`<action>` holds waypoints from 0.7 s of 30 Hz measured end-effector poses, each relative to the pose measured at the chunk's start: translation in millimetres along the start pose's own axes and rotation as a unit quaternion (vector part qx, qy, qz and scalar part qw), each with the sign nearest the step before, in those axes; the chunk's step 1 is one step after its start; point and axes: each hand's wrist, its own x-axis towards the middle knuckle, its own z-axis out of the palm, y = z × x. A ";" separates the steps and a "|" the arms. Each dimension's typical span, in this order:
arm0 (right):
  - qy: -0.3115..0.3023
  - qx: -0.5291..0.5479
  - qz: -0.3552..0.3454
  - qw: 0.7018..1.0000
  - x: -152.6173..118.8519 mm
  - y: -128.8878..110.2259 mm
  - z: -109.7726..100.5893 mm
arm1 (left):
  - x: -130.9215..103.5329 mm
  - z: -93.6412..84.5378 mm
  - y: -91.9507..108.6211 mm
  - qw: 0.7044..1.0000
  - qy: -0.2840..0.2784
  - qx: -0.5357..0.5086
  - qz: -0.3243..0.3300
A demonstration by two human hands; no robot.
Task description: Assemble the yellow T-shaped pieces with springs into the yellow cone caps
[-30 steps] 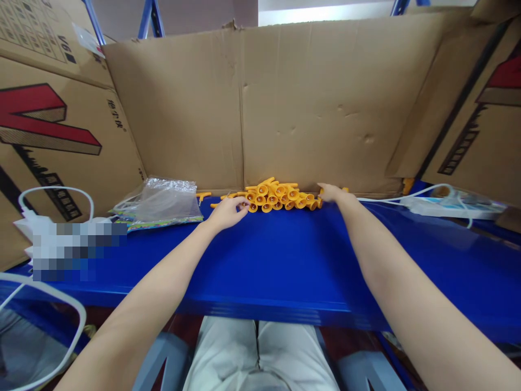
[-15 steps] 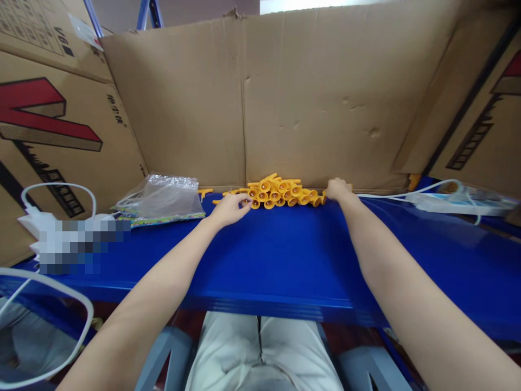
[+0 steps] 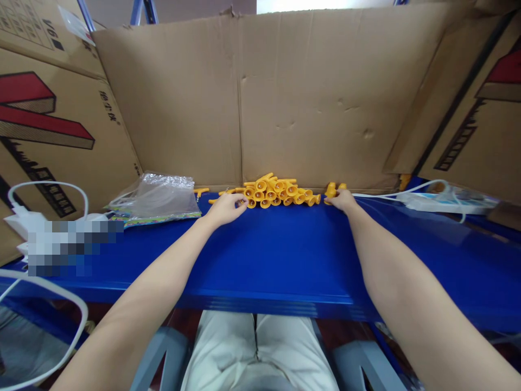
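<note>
Both bare forearms stretch forward and slightly inward across the blue table (image 3: pixel 285 255), reaching to its far edge where a pile of small yellow plastic pieces (image 3: pixel 277 193) lies against the foot of a tall cardboard sheet (image 3: pixel 285 98). The left hand (image 3: pixel 223 207) rests palm down at the left end of the pile, wrist low on the table, its fingers curled loosely together with the tips touching the nearest pieces; whether they pinch one cannot be told. The right hand (image 3: pixel 344 201) sits just right of the pile, knuckles up, its fingers bent narrow around a few yellow pieces (image 3: pixel 331 190) that stand a little apart from the main heap. A few stray pieces (image 3: pixel 202 191) lie left of the pile, near a clear plastic bag (image 3: pixel 160 198) lying flat on the table. A white power strip (image 3: pixel 439 203) with its cable lies well to the right, and printed cardboard boxes (image 3: pixel 44 119) stand at the left side. The person's light trousers (image 3: pixel 256 347) show below the table's near edge.
</note>
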 end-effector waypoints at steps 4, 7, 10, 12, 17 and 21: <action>-0.047 0.053 0.074 0.995 -16.7 -1.3 -5.9 | 0.0 -1.7 -2.5 0.999 0.009 0.037 -0.034; -0.084 0.042 0.071 0.993 -23.7 -9.1 -17.7 | 0.2 -4.7 -11.1 0.987 0.049 0.104 -0.108; -0.119 0.039 0.060 0.990 -27.6 -12.1 -28.1 | -0.4 -8.9 -24.0 0.963 0.062 0.167 -0.201; -0.140 0.050 0.049 0.988 -29.8 -9.2 -31.7 | -1.2 -11.5 -32.3 0.949 0.040 0.192 -0.248; -0.153 0.079 0.006 0.985 -35.4 5.6 -31.0 | -0.9 -14.0 -46.6 0.926 -0.029 0.227 -0.301; -0.148 0.075 -0.007 0.986 -39.5 10.5 -28.0 | 6.0 -11.2 -57.7 0.924 -0.065 0.236 -0.292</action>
